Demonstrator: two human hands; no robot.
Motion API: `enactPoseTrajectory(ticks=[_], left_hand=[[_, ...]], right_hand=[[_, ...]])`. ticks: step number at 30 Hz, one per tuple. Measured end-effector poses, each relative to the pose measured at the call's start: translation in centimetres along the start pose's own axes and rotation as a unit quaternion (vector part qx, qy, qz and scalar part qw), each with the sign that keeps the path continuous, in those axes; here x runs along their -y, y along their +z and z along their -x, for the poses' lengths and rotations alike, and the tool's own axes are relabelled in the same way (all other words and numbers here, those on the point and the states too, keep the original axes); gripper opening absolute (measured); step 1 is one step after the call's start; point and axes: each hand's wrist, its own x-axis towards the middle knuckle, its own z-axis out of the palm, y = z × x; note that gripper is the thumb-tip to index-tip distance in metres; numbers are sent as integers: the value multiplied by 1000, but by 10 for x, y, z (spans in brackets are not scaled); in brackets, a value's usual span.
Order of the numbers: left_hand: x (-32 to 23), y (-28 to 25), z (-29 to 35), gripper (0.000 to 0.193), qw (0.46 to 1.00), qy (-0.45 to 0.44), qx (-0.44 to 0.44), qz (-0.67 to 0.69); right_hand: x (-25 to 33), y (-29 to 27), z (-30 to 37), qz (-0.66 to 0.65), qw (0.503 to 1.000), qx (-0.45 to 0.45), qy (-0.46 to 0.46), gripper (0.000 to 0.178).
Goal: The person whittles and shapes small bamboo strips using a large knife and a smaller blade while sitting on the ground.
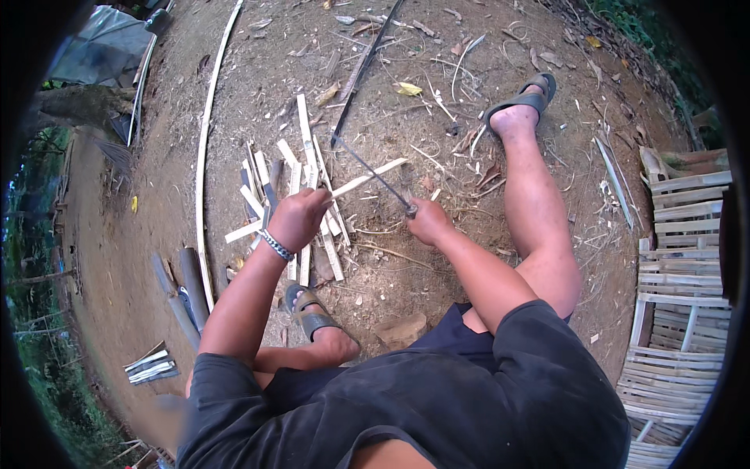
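My right hand (430,222) is closed round the handle of a long, thin-bladed knife (372,171). Its dark blade slants up and left, crossing a pale split bamboo strip (378,173). That strip's near end is in the closed fingers of my left hand (295,219), which wears a chain bracelet at the wrist. Whether the blade touches the strip, I cannot tell. Under and beyond my left hand lies a loose pile of short bamboo strips (305,125), pale on the split side, some with dark skin. My left hand hides part of this pile.
A long pale bamboo strip (205,141) runs along the ground at left; a long dark one (367,66) lies ahead. Dark bamboo lengths (191,280) and a small strip bundle (151,366) lie at lower left. A slatted bamboo bench (680,313) stands at right. My sandalled feet flank the pile.
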Motion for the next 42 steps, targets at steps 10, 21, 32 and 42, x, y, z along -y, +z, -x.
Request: enactPoseTrajectory(ticks=[10, 21, 32, 42], left_hand=[[-2, 7, 15, 12, 996, -71, -43, 38], [2, 7, 12, 9, 988, -115, -59, 88], [11, 17, 14, 13, 980, -161, -60, 104], [-14, 9, 2, 32, 933, -305, -13, 192]], right_hand=[[10, 5, 16, 55, 998, -14, -31, 49], [0, 6, 4, 17, 1000, 1, 15, 41], [-38, 6, -20, 2, 995, -47, 86, 33], [-22, -3, -11, -29, 995, -53, 84, 37]])
